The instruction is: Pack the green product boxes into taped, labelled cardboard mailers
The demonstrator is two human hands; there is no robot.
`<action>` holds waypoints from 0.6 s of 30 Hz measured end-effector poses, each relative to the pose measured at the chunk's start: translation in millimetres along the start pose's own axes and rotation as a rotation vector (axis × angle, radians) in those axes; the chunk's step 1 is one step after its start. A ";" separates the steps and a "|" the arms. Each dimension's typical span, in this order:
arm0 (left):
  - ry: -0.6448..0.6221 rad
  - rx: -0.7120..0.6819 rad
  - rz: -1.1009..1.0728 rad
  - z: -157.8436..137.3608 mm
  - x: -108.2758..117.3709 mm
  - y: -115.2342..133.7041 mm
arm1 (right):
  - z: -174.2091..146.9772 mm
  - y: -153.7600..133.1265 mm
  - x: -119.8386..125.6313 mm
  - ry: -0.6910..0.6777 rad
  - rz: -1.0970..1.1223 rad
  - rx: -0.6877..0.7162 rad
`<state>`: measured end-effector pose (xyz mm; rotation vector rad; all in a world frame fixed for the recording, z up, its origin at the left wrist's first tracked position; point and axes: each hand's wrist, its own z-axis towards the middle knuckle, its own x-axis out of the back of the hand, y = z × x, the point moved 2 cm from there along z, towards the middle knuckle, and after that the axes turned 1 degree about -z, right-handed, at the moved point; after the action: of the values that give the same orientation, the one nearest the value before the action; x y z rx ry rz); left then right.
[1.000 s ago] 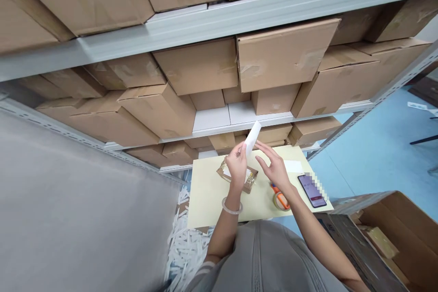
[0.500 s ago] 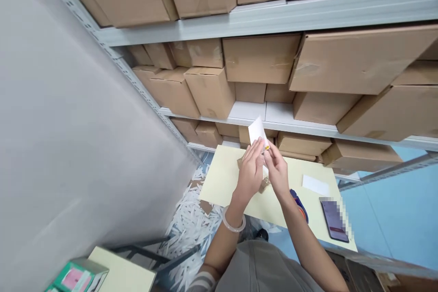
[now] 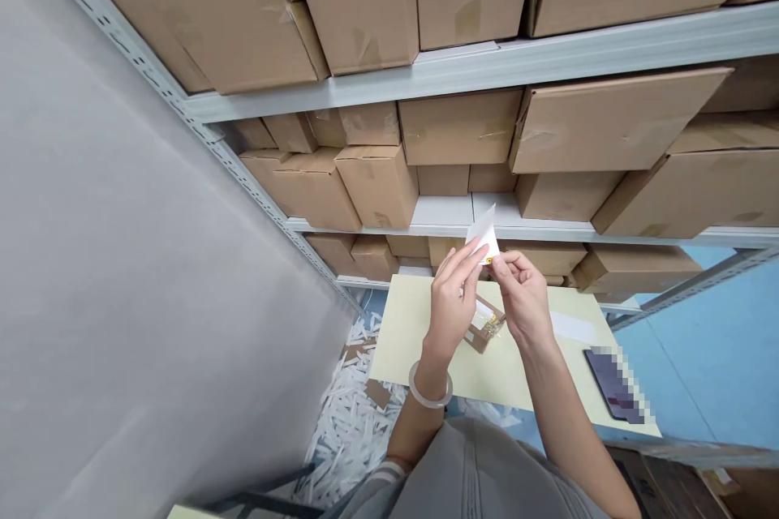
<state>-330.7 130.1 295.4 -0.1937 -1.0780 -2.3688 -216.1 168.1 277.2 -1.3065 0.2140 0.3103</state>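
Observation:
Above the pale yellow table (image 3: 405,324), a small white sheet of paper (image 3: 480,237), bent along its length, is held up between my two hands. A round yellow mark sits at its lower corner. My left hand (image 3: 454,292) lies against the sheet with long fingers closed over it. The thumb and forefinger of my right hand (image 3: 523,296) pinch the marked lower corner. Just beneath them a small open brown box (image 3: 476,340) lies on the table, with clear-wrapped items and something white in it; my left hand hides part of it.
Racks of cardboard boxes (image 3: 462,126) rise behind the table. To the right lie a flat white sheet (image 3: 573,328) and a phone (image 3: 612,381). A grey wall (image 3: 152,259) stands at the left, with shredded paper (image 3: 346,430) over the floor.
Both hands and the paper have shifted slightly right in view. My right hand has moved farther from my left, exposing the brown box below. The blue and orange object is now hidden.

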 end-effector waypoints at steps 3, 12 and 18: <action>-0.018 0.048 -0.056 -1.1 10.4 -5.3 | -0.6 4.9 -11.8 0.015 -0.019 0.010; -0.032 0.117 -0.113 -12.6 36.2 -31.4 | -12.8 25.2 -36.6 0.016 -0.123 0.016; -0.007 0.069 -0.034 -16.4 43.1 -31.9 | -18.2 34.2 -41.3 0.023 -0.171 0.067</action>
<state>-382.6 118.0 277.7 -0.1596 -1.1735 -2.3582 -266.3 154.1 254.9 -1.2537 0.1302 0.1415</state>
